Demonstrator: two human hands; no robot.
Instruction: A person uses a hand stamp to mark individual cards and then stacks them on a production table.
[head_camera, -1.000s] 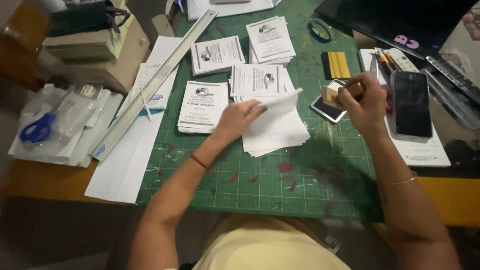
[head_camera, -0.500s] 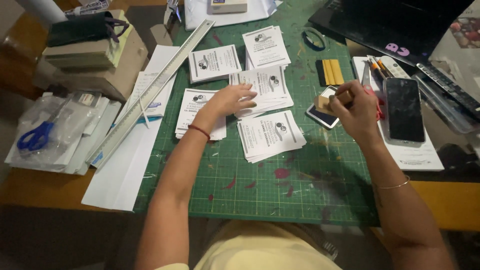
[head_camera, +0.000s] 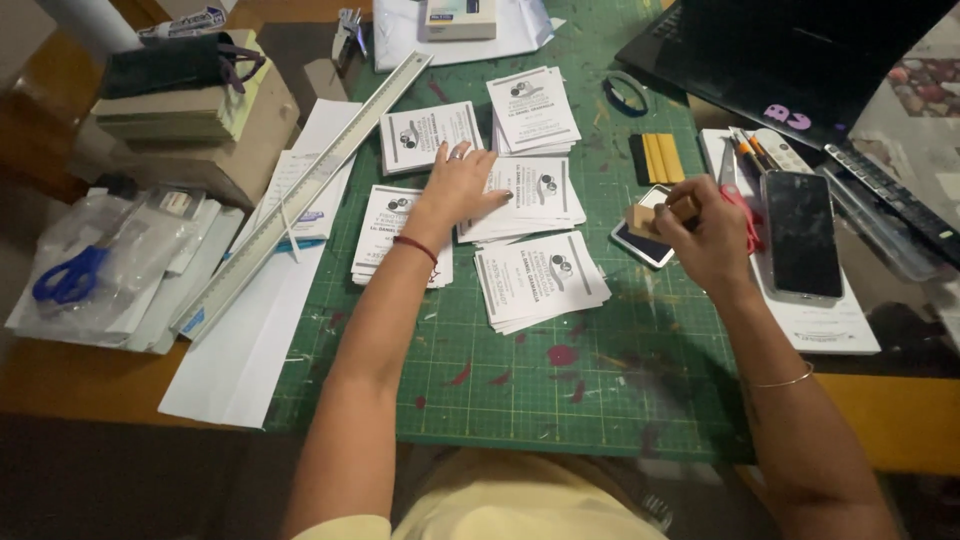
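Observation:
My left hand (head_camera: 462, 185) lies flat, fingers spread, on a stack of white printed cards (head_camera: 540, 195) in the middle of the green cutting mat (head_camera: 560, 400). Several more card stacks surround it: one at the near right (head_camera: 545, 280), one to the left (head_camera: 385, 235), two farther back (head_camera: 430, 135) (head_camera: 532, 108). My right hand (head_camera: 705, 235) grips a small wooden stamp (head_camera: 645, 218) over a dark ink pad (head_camera: 645, 245) at the mat's right side.
A long metal ruler (head_camera: 300, 195) lies diagonally at the left beside white paper sheets (head_camera: 240, 350). Blue scissors (head_camera: 70, 280) sit in plastic bags far left. A phone (head_camera: 800, 232), pens, yellow-black blocks (head_camera: 655, 158) and a laptop (head_camera: 800, 60) crowd the right.
My left hand put down the sheet it had on the near-right stack and moved back onto the middle card stack. My right hand stayed at the ink pad with the stamp.

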